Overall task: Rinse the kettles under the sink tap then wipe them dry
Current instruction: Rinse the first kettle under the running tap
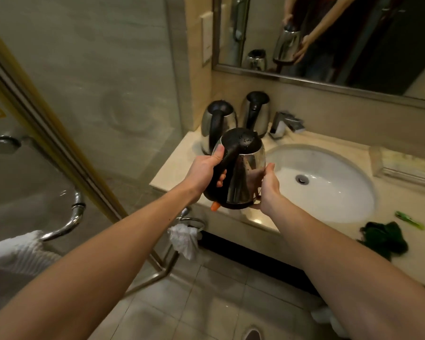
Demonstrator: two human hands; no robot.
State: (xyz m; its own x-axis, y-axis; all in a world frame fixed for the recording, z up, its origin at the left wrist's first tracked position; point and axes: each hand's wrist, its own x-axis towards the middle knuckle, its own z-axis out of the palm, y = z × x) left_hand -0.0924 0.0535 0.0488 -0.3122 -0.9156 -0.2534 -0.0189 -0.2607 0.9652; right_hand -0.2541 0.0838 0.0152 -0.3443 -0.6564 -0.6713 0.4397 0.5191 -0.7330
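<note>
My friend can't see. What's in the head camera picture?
Two hands hold a steel kettle beside a white sink: the left hand grips its black handle, the right hand cups its side. Behind it, two more kettles stand by the tap.

Dim, warm light. Glare streaks the kettle (245,182) at my right hand (270,190); far left of my left hand (203,173), lines bow.
</note>
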